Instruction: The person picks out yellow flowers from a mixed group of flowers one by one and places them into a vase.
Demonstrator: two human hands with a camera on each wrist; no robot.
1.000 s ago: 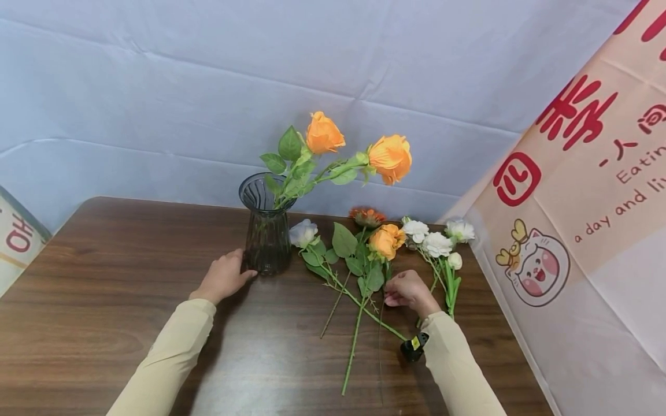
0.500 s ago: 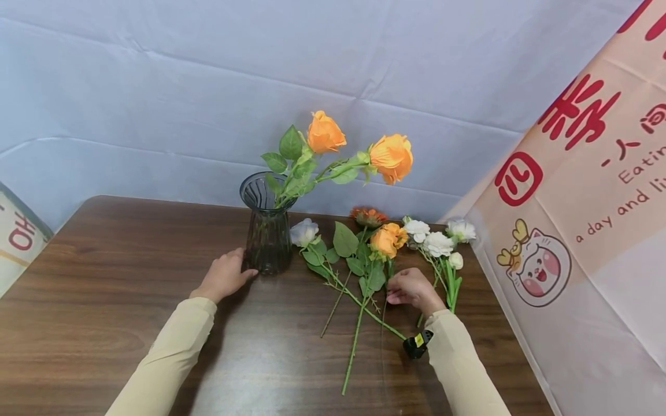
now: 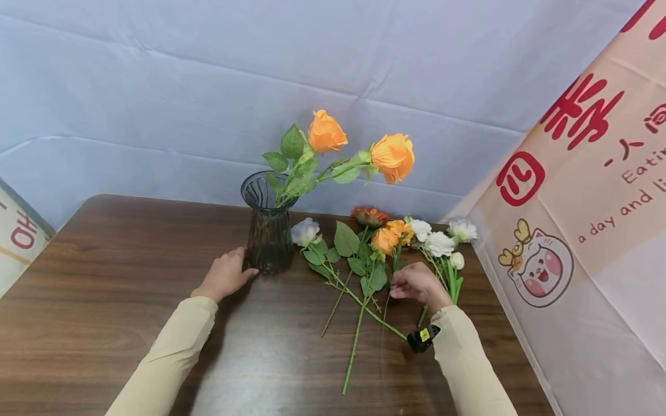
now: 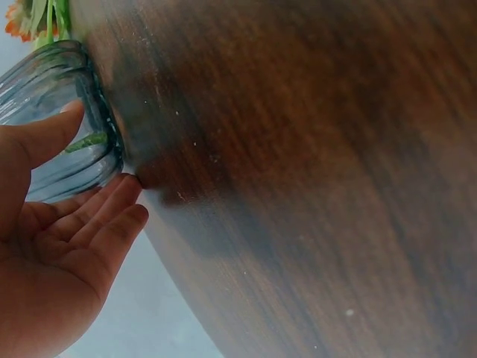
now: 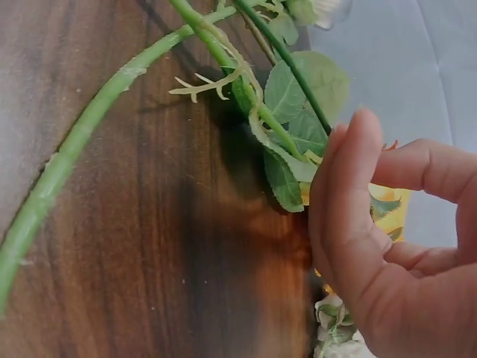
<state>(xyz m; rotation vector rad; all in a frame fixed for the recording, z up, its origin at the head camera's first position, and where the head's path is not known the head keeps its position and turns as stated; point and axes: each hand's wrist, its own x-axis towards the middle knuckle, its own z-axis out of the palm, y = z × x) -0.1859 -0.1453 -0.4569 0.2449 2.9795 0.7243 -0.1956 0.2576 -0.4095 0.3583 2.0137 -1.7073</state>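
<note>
My left hand holds the base of a dark, ribbed glass vase, thumb across its front and fingers along its side in the left wrist view. Two orange roses on leafy stems lean to the right out of its mouth. Over the table, my right hand pinches the thin dark-green stem of an orange flower between thumb and fingers. That bloom overlaps another orange rose lying beside it.
A pale blue-white flower, a rust-orange bloom and white flowers lie around on the brown wooden table. Their green stems cross one another. A pale cloth hangs behind, a printed banner to the right.
My right hand has shifted slightly right and up with the stem, and its orange bloom now shows more apart from the neighbouring rose. My left hand stays at the vase.
</note>
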